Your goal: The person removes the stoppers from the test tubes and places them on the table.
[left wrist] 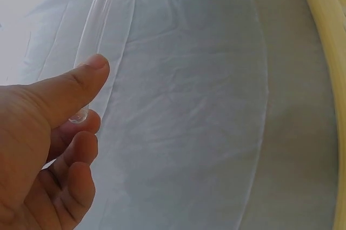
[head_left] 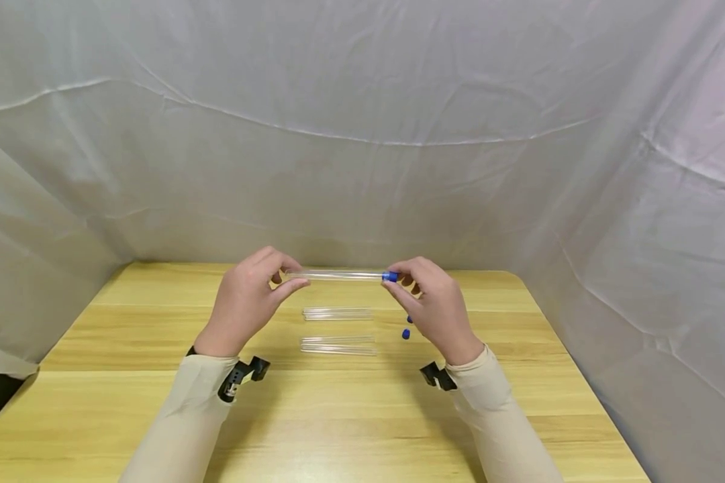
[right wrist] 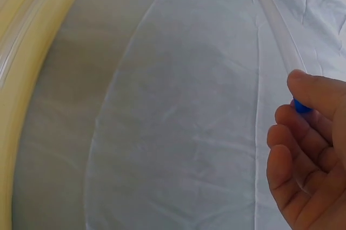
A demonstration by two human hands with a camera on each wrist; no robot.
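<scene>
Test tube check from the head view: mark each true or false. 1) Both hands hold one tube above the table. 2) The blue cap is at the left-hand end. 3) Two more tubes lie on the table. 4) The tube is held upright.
1) True: the left hand pinches one end of the held tube and the right hand the other, above the table.
2) False: the blue cap sits at the right hand's end.
3) True: two clear tubes lie beneath the hands, with a loose blue cap nearby.
4) False: it is held roughly level.
</scene>
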